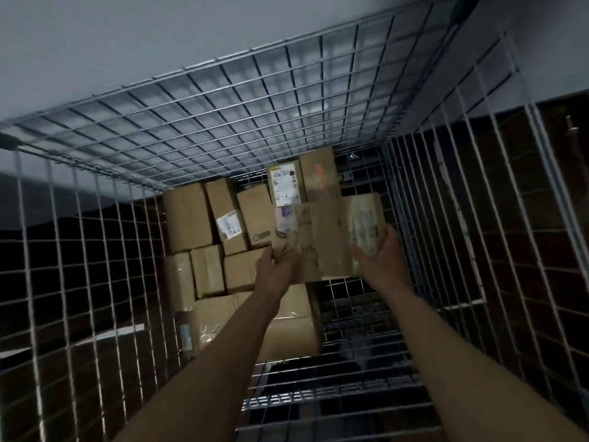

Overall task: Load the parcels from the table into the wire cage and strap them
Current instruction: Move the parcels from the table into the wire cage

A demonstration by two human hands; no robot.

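A plain grey wall fills the far side. Dark brown tiling runs along the right, with a small pale object, too blurred to identify. A white strip lies low left.

Parcels tan-brown — white labels; wire cage silver-grey grid; wall pale grey.

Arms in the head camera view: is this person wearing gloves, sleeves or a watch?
No. The left arm and the right arm are bare as far as the picture shows, with no sleeves. The left hand and the right hand have no gloves, and no watch or bracelet shows at the wrists. Rings are too blurred to tell.
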